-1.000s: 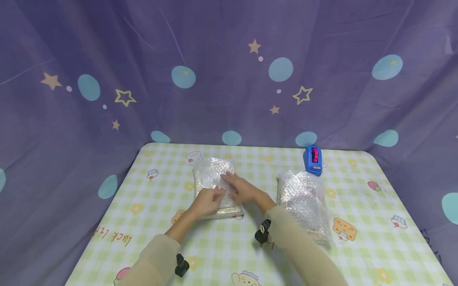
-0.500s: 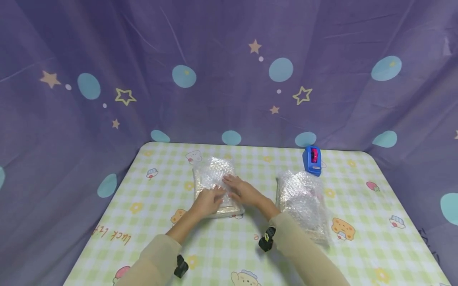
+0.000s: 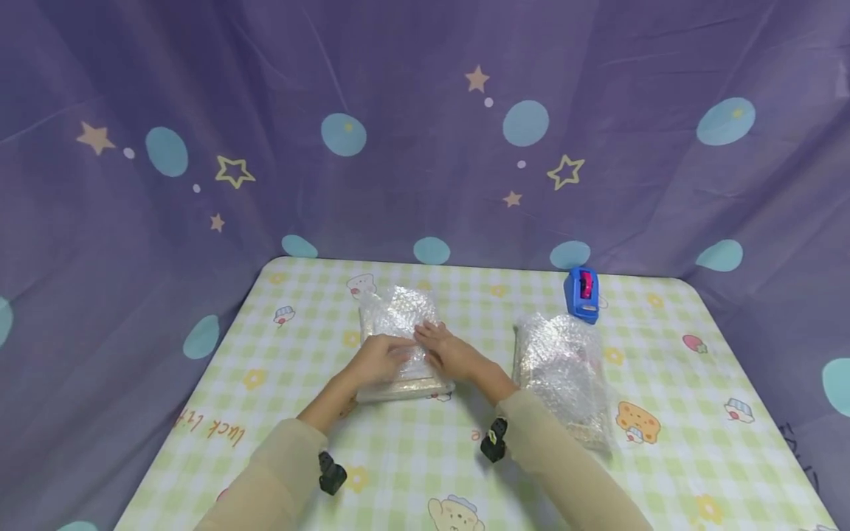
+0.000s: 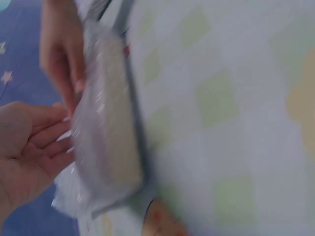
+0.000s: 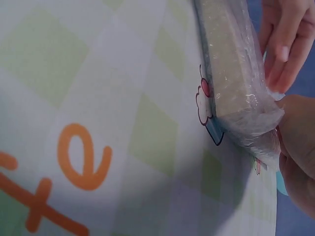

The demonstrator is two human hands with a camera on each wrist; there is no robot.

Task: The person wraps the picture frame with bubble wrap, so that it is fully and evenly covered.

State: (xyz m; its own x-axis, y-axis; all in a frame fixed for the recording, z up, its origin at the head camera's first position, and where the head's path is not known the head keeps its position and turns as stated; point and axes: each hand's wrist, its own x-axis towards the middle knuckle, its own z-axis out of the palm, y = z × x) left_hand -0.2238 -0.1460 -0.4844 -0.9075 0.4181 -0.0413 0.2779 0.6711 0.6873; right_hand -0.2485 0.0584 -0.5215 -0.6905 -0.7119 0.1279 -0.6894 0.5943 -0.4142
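Note:
A flat rectangular block with pale sides, wrapped in bubble wrap point(image 3: 398, 313), lies left of the middle of the table in the head view. My left hand point(image 3: 377, 361) rests at its near left part, fingers fairly straight and touching the wrap; the left wrist view shows that hand point(image 4: 32, 142) with loose fingers along the wrap's edge. From the right, my right hand point(image 3: 458, 358) presses on top of the wrap with its fingers extended. In the right wrist view, folded film point(image 5: 261, 132) bunches at the block's end beside my right hand point(image 5: 298, 137).
A second bubble-wrapped package point(image 3: 564, 369) lies to the right, partly behind my right sleeve. Beyond it stands a blue tape dispenser point(image 3: 582, 296) with a red roll core. A checked cloth point(image 3: 398, 464) covers the table, and a purple curtain point(image 3: 412, 192) hangs behind.
My left hand has shifted slightly left and its fingers have turned to point right toward the other hand. My right hand stays nearly in place on the wrap. The packages lie as before.

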